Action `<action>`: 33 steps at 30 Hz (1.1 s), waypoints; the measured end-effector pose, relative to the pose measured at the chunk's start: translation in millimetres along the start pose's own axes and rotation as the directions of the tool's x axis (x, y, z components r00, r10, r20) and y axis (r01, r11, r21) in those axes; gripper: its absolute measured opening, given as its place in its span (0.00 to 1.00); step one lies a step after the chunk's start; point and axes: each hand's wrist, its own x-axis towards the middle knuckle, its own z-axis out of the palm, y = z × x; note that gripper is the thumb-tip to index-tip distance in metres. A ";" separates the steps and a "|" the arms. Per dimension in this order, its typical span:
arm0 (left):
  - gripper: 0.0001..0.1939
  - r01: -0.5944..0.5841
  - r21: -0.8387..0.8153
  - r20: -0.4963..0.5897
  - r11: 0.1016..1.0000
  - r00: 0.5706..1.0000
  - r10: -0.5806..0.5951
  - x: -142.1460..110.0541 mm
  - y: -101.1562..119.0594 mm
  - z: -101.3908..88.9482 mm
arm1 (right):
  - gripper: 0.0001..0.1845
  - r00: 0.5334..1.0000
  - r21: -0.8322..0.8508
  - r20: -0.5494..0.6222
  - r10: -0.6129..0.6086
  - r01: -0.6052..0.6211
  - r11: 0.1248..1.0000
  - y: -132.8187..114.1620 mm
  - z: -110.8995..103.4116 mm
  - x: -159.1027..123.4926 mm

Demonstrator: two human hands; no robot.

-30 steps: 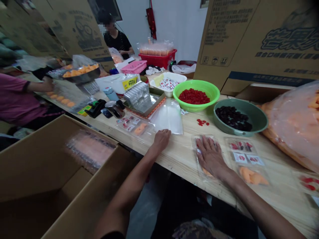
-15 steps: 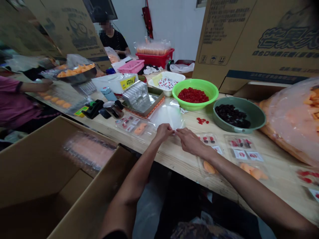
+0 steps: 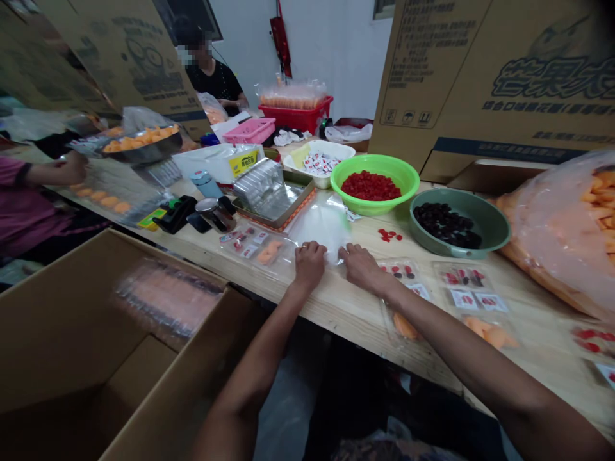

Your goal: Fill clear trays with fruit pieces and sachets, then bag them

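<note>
While the right hand (image 3: pixel 361 265) is pinching a clear bag (image 3: pixel 319 223), the left hand (image 3: pixel 310 262) is resting curled fingers there, grip unclear.

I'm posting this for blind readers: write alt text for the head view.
A person's left hand and right hand touch the near edge of clear plastic on a wooden table. Beyond sits a lime-green bowl of red pieces; at lower left, a cardboard box.
</note>
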 end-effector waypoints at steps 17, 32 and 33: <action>0.29 -0.358 0.031 -0.178 0.933 0.917 0.357 -5.0 3.4 -12.2 | 0.31 0.988 0.065 -0.108 0.115 -0.108 0.992 -7.7 -13.2 -26.9; 0.21 -0.220 -0.006 0.139 0.976 0.966 0.218 -74.3 123.1 17.7 | 0.29 0.738 0.472 0.113 0.666 -0.630 0.617 84.1 3.7 -116.6; 0.20 -0.210 -0.004 0.148 0.978 0.967 0.208 -74.3 125.3 17.0 | 0.28 0.730 0.581 0.145 0.668 -0.609 0.539 83.7 5.6 -113.7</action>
